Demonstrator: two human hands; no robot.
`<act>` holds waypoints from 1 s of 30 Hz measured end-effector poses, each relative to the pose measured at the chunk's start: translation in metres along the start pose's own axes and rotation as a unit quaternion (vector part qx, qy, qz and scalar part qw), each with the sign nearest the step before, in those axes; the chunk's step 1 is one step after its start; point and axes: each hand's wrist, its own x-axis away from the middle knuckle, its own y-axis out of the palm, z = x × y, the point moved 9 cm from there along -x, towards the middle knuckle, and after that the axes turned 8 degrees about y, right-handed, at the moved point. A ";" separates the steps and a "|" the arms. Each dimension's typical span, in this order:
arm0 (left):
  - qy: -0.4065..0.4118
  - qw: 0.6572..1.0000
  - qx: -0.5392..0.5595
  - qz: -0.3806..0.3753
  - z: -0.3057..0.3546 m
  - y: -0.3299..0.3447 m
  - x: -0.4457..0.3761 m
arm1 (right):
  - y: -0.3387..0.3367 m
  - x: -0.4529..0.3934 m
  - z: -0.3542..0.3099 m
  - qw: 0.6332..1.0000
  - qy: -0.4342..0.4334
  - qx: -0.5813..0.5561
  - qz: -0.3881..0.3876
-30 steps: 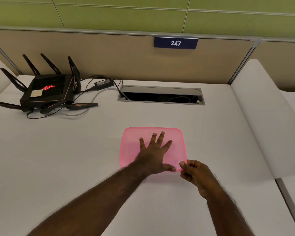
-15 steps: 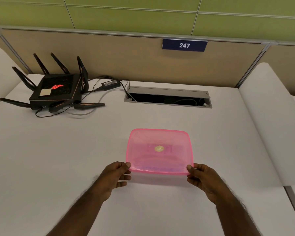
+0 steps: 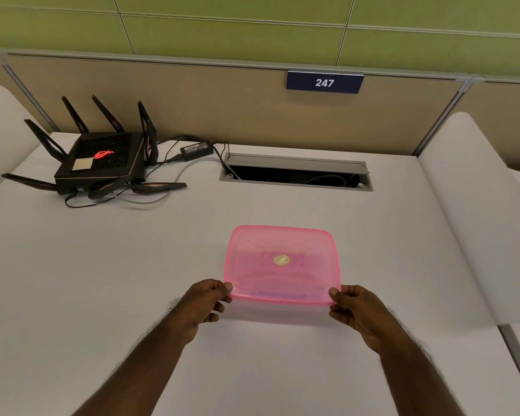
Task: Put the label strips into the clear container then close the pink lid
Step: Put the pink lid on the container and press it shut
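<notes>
The pink lid (image 3: pixel 282 259) lies flat on top of the clear container (image 3: pixel 282 310), whose clear wall shows faintly below the lid's near edge. A small round gold sticker sits at the lid's middle. My left hand (image 3: pixel 206 301) pinches the lid's near left corner, thumb on top. My right hand (image 3: pixel 354 307) pinches the near right corner the same way. A faint bluish-purple band shows through the lid along its near edge; I cannot tell whether it is the label strips.
A black router (image 3: pixel 99 160) with several antennas and a power brick (image 3: pixel 196 151) with cables sit at the back left. An open cable slot (image 3: pixel 296 174) is set into the white desk (image 3: pixel 102 280) behind the container. White curved dividers flank the desk.
My left hand lifted off the lid's top, where it lay flat, and moved to the near left corner. The right hand stayed at the near right corner. The camera shifted slightly.
</notes>
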 end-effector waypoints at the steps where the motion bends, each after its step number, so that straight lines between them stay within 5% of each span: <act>1: 0.003 1.000 -0.002 -0.002 0.001 0.000 -0.001 | 0.000 0.001 0.000 1.000 -0.002 0.000 0.002; 30: -0.008 0.996 -0.068 -0.054 -0.058 -0.034 0.088 | 0.017 0.088 0.074 0.992 0.015 0.123 0.038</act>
